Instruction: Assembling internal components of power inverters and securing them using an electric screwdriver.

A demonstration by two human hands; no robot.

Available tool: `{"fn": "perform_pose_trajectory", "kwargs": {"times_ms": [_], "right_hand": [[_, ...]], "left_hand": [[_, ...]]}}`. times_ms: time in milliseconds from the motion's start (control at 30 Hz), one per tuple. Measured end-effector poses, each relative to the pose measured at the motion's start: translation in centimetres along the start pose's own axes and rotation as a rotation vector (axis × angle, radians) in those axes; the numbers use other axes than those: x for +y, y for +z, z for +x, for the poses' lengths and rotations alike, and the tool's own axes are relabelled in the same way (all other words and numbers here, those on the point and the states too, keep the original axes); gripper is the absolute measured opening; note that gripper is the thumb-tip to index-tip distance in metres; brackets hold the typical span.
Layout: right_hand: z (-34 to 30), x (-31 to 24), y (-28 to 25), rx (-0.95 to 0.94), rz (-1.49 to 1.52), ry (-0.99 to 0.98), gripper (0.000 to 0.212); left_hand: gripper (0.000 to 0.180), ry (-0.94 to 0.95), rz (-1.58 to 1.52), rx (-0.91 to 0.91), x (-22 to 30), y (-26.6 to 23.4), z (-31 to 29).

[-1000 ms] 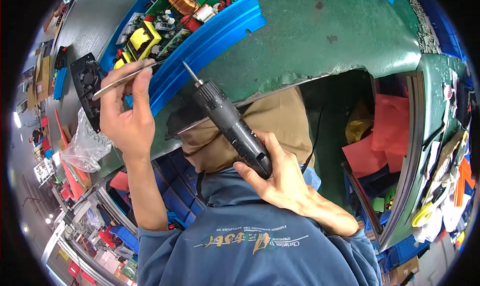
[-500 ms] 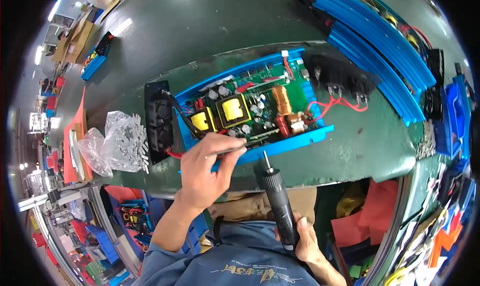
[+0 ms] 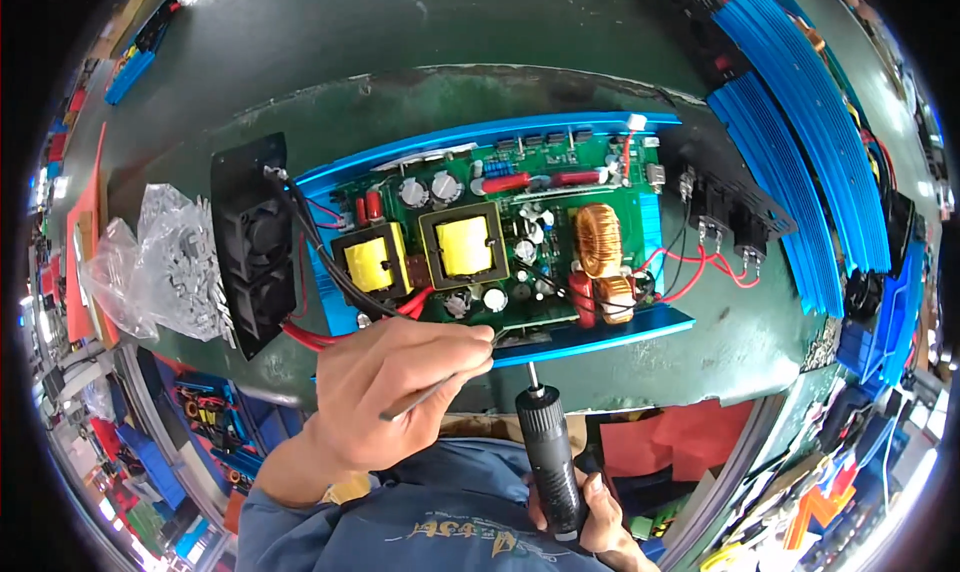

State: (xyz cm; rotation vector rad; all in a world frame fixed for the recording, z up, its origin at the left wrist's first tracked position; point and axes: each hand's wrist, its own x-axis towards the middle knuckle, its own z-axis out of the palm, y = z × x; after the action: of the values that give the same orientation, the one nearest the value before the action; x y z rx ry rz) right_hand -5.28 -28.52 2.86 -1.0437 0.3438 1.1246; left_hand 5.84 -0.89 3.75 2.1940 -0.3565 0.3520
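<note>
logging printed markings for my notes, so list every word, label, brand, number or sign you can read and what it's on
Blue shirt: gold and pale lettering, too small and distorted to read.
Black power screwdriver: faint specks, too blurred to tell as writing.
Circuit board: no legible markings.

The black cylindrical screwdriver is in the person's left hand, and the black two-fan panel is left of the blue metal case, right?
No: the head view shows the black screwdriver in the right hand. The two-fan panel is indeed left of the blue metal case.
</note>
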Motion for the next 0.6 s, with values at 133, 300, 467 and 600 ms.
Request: {"fn": "perform_pose_trajectory", "kwargs": {"times_ms": [133,300,467,600], "right_hand": [[0.0,0.7,-0.5,-0.04,0.083,0.034,0.1],[0.1,0.7,0.0,0.081,-0.003,0.023,0.103],[0.6,1.1,0.1,0.065,0.031,-0.011,0.102],[0.6,2.4,-0.8,-0.012,0.112,-0.022,0.1]], "left_hand": [[0.031,-0.053,-0.054,-0.039,0.3,-0.5,-0.1],[0.029,-0.035,-0.019,-0.06,0.4,-0.5,0.0],[0.027,0.004,-0.013,-0.044,0.1,-0.4,-0.1],[0.036,0.091,-0.022,-0.004,-0.3,-0.2,0.1]]}}
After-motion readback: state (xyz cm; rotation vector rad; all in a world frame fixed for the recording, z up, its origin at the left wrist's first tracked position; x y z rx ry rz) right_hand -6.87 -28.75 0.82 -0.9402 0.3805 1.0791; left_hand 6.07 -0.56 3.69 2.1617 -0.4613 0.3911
